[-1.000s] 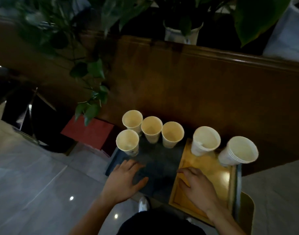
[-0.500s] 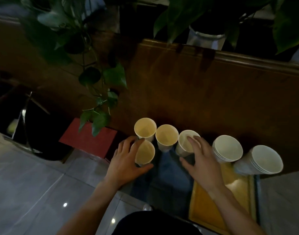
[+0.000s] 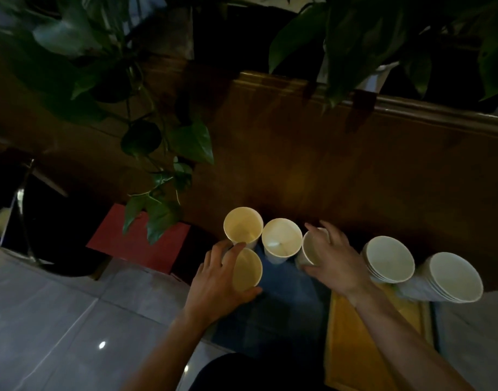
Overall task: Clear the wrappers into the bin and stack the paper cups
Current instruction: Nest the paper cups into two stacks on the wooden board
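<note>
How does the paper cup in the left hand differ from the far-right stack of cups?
The cream paper cup gripped by the left hand is a single cup on the dark blue surface; the far-right white paper cup stack is several nested cups, untouched, beside the yellow wooden tray. The stack leans right. Both are open-mouthed.

I see a row of paper cups along the foot of the wooden panel [image 3: 340, 170]: the far-left cup [image 3: 243, 227], a second cup [image 3: 281, 240] just right of it, then a third cup [image 3: 312, 246] with my right hand [image 3: 335, 263] around it. A near cup [image 3: 246, 270] stands before the far-left one, my left hand [image 3: 216, 280] around it. Right of them stand two stacks, the inner stack [image 3: 388, 259] and the outer stack [image 3: 450, 277], at the far end of the tray [image 3: 355, 348]. The bin [image 3: 44, 221] sits far left, a box [image 3: 137, 241] between it and the cups, under the hanging plant [image 3: 163, 176]
</note>
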